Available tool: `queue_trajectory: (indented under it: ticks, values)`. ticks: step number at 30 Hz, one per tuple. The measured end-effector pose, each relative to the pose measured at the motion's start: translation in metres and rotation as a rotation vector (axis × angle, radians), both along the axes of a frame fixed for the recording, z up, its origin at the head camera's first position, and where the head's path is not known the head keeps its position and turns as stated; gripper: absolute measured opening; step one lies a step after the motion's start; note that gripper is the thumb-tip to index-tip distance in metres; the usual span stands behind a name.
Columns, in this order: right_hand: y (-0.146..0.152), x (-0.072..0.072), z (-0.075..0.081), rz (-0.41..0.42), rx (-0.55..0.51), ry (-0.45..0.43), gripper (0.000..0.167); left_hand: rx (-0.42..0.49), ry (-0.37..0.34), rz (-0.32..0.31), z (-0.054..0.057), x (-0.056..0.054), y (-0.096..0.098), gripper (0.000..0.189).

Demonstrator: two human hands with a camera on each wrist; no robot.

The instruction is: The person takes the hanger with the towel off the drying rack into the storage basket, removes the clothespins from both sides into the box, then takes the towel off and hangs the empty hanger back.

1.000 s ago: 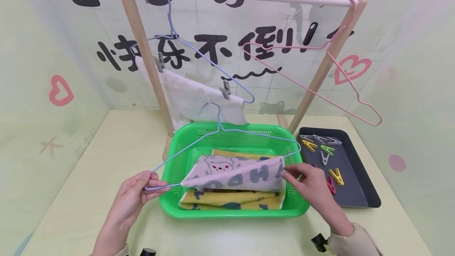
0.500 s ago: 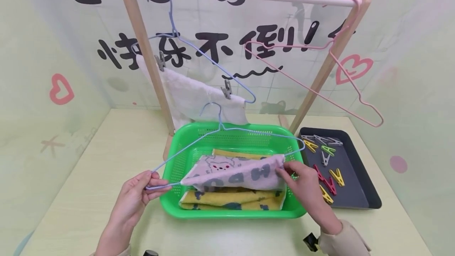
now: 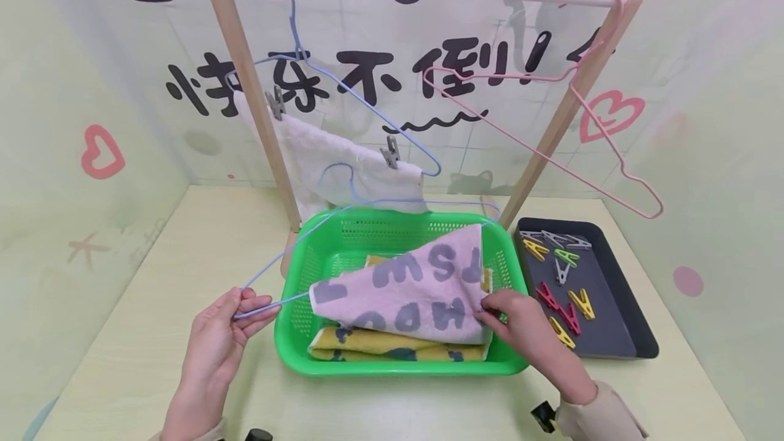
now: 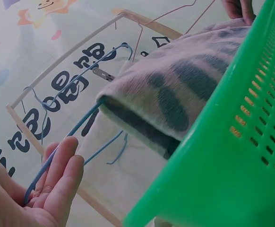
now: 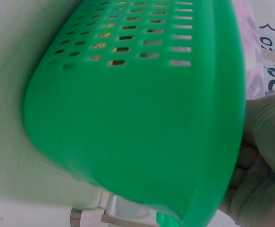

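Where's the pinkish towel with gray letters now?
In the head view, the pinkish towel is central, above the yellow cloth in the green basket, between the left hand holding a blue hanger and the right hand pinching its edge.

Beige sleeves, bare hands, small black fittings

The person wears a beige garment. Its right sleeve (image 3: 603, 414) ends on the forearm in a plain, loose cuff, wider than the arm inside it and softly creased. Beside that cuff sits a small black block (image 3: 542, 416) with a yellowish patch at its edge. Of the left sleeve (image 3: 214, 431) only a pale beige rim shows at the bottom of the head view, and near it is the rounded end of a black piece (image 3: 258, 435). The left hand (image 3: 217, 332) and the right hand (image 3: 520, 325) are bare
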State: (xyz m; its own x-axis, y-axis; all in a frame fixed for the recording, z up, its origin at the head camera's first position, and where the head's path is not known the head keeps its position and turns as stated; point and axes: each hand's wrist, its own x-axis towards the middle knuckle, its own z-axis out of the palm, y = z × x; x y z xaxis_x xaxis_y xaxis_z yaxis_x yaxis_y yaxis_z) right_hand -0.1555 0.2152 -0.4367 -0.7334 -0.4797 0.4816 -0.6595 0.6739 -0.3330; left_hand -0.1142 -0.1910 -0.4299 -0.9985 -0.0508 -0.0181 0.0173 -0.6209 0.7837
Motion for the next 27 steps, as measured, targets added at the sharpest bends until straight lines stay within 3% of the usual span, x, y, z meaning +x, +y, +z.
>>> queue_trajectory:
  ticks: [4,7,10,17,20,23,27]
  values:
    - [0.001,0.000,0.003,0.003,0.028,-0.080,0.018,0.025,0.020,0.010,0.002,0.000,-0.006,0.028]
    - [0.002,-0.001,0.005,-0.007,-0.017,-0.162,0.017,0.004,0.044,0.002,0.004,0.000,-0.007,0.028]
    - [-0.001,-0.003,0.010,-0.064,-0.141,-0.248,0.013,-0.024,0.065,-0.012,0.005,-0.002,-0.008,0.029]
    - [-0.009,-0.016,0.035,-0.301,-0.484,-0.525,0.027,-0.112,0.101,-0.041,0.008,-0.004,-0.009,0.030]
    - [-0.013,-0.020,0.043,-0.325,-0.602,-0.636,0.029,-0.128,0.109,-0.057,0.008,-0.005,-0.008,0.031]
    - [-0.018,-0.020,0.045,-0.313,-0.644,-0.673,0.027,-0.131,0.087,-0.053,0.008,-0.006,-0.009,0.031]
    - [-0.020,-0.017,0.041,-0.267,-0.595,-0.652,0.019,-0.109,0.023,0.002,0.009,-0.007,-0.011,0.029]
